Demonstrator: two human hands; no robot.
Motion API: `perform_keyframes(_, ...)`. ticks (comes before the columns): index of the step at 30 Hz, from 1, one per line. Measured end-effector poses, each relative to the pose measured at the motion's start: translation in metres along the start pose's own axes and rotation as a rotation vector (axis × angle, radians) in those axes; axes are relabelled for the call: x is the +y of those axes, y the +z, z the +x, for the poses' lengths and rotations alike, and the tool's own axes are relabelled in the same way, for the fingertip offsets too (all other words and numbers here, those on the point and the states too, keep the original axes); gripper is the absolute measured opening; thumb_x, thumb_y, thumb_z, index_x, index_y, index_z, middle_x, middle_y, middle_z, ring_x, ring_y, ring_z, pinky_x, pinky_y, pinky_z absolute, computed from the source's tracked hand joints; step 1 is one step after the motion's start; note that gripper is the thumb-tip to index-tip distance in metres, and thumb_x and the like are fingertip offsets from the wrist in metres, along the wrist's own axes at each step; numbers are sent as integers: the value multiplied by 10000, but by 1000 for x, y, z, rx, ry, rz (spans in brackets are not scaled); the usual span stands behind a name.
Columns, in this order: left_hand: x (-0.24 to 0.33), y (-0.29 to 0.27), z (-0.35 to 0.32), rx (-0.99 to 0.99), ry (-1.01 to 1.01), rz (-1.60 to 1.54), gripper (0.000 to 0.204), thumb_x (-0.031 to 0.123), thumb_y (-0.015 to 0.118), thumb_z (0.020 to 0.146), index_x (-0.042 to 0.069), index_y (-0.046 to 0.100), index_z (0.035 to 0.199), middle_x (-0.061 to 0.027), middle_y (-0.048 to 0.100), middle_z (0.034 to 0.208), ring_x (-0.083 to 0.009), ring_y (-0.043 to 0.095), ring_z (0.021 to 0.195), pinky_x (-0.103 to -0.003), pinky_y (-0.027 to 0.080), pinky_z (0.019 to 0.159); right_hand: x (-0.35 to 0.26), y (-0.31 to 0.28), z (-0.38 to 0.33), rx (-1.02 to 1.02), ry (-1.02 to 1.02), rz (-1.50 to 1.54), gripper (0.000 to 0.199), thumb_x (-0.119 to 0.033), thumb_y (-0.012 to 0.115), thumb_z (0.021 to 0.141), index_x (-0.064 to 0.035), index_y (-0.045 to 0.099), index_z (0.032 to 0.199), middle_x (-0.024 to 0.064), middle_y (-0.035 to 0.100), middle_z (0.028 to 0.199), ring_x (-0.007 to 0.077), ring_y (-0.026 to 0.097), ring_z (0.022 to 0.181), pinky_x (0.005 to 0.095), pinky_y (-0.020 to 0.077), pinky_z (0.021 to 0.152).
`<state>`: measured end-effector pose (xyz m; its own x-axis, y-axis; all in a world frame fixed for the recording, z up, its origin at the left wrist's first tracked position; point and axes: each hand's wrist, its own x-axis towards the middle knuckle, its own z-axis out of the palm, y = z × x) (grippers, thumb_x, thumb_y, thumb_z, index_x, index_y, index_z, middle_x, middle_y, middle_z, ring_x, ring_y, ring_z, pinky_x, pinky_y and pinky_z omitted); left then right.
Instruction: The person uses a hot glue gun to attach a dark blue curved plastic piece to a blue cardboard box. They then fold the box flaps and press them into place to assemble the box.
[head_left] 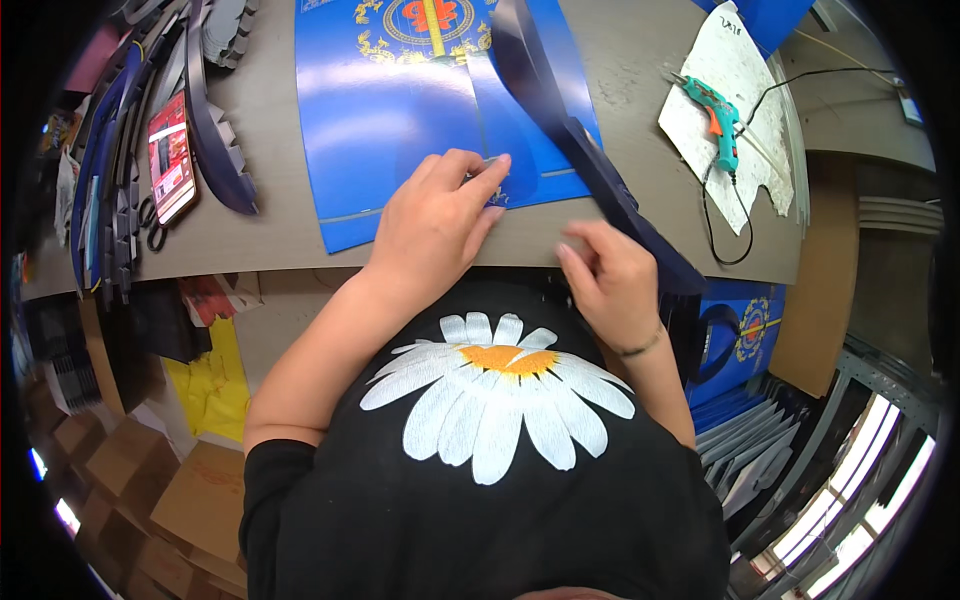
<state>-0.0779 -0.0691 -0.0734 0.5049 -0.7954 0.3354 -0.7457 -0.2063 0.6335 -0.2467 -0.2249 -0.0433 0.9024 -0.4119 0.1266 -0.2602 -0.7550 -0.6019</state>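
A glossy blue printed board (390, 150) with gold and red decoration lies flat on the table in front of me. Over its near edge is my left hand (430, 215), fingers bent and closed; a small greyish bit shows by the fingertips, too hidden to name. A long dark blue curved strip (600, 180) stands on edge across the board's right side and reaches past the table's front edge. Beside its near end, my right hand (615, 285) is held off the table with curled fingers, thumb and forefinger close together. Whatever they pinch, if anything, cannot be made out.
A teal glue gun (715, 120) with a black cord lies on a stained white sheet (690, 75) at right. Left are a phone (171, 158), scissors (152, 222) and notched curved strips (215, 145). Below stand cardboard boxes (205, 495) and blue printed pieces (745, 340).
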Motion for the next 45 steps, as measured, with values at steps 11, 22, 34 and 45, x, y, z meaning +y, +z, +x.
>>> perform_keyframes(11, -7, 9, 11, -28, -128, -85, 444, 48, 783, 809, 43, 706, 1246, -123, 645, 1005, -319, 668, 879, -414, 549, 770, 10, 48, 51, 88, -193, 9, 146, -110, 764, 831, -97, 683, 952, 60, 676, 849, 284, 682, 762, 393, 542, 649)
perform_keyframes(22, -11, 11, 13, -69, -143, -84, 575, 38, 786, 828, 107, 661, 1385, -76, 636, 1010, -172, 565, 718, -285, 502, 671, 13, 46, 53, 83, -187, 65, 134, -58, 773, 820, -58, 674, 909, 75, 653, 790, 249, 662, 686, 362, 517, 609)
perform_keyframes(34, -10, 7, 17, -116, -268, -194, 682, -7, 809, 785, 132, 638, 1431, -46, 601, 998, -109, 443, 668, -260, 442, 626, 15, 44, 53, 31, -154, 105, 143, -93, 749, 834, -91, 617, 888, 66, 653, 824, 297, 670, 739, 404, 531, 635)
perform_keyframes(45, -5, 18, 11, -17, -153, -73, 601, -51, 772, 791, 106, 679, 1364, -76, 639, 962, -156, 572, 723, -286, 494, 647, 15, 44, 53, 32, -152, 105, 155, -90, 743, 829, -93, 593, 868, 65, 641, 817, 295, 665, 740, 410, 531, 629)
